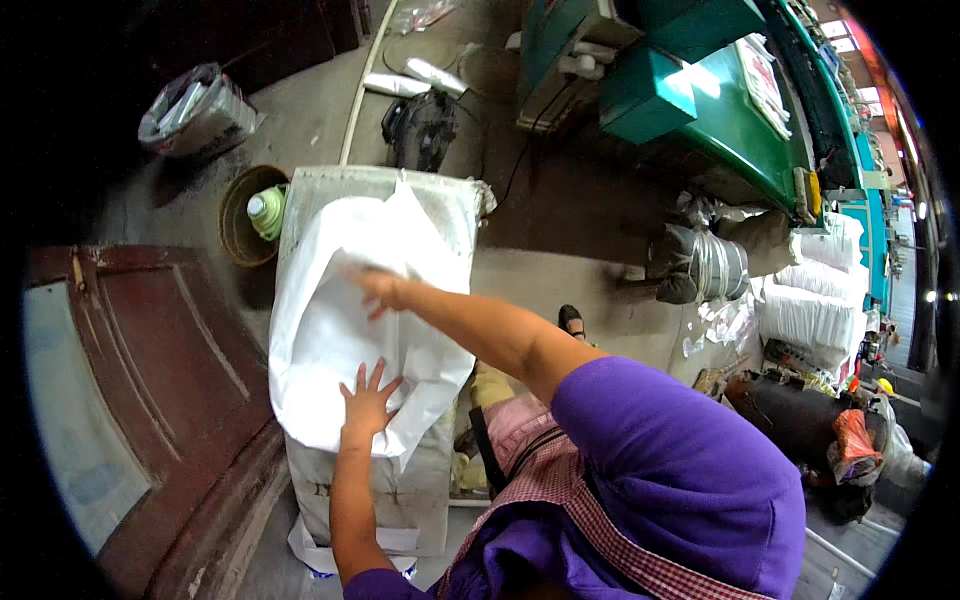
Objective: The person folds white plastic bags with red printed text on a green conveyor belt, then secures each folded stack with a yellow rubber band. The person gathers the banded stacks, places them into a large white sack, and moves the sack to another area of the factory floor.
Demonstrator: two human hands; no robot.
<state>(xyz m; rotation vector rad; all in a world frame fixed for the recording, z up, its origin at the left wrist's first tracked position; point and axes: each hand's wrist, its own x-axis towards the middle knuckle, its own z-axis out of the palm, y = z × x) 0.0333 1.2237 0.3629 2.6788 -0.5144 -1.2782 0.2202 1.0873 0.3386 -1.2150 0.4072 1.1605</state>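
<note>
A large white sheet (315, 350), plastic or woven by its look, lies loosely creased with raised edges. It covers most of a narrow bench (400, 500) with a pale, worn covering. My left hand (368, 402) rests on its near part, fingers spread and nothing in them. Farther up the sheet is my right hand (382, 290), smeared a little by motion. Its fingers look apart and hold nothing visible; whether it touches the sheet I cannot tell.
Left of the bench stand a brown bucket (237, 215) with a pale green object and a dark red wooden door (170, 350). A bag-lined bin (195, 115) sits far left. Green machinery (720, 140), a tied bundle (705, 265) and stacked white sacks (815, 300) are on the right.
</note>
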